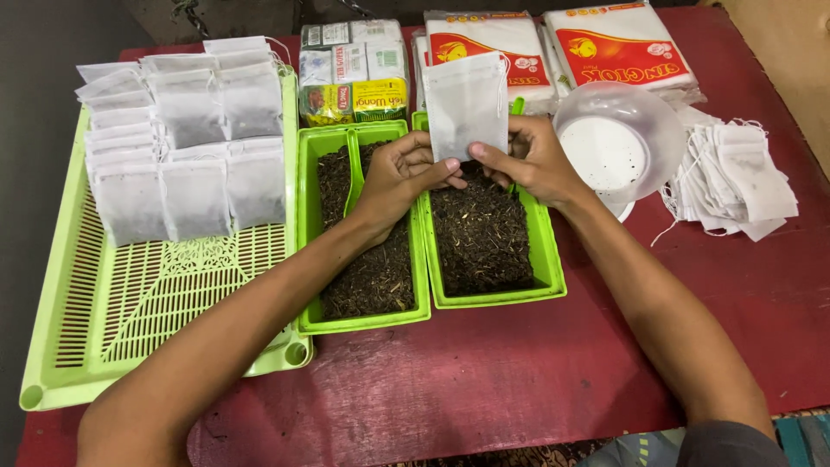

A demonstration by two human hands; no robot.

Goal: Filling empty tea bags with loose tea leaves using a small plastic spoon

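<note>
forearms cut off below; left hand [399, 175], right hand [529, 162] pinch white filter bag [467, 104] (lower edge hidden).

White filter bag [467, 104], lime-green trays [497, 298], dark brown loose tea [480, 233], red tablecloth [519, 372]

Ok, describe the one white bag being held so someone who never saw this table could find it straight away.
Start at the two small green trays of dark loose tea in the middle of the red table. Above the right-hand one, the left hand and right hand pinch the held bag by its lower edge. Unlike the filled bags in rows on the big slotted tray and the empty pile at right, it stands upright in the air.
</note>
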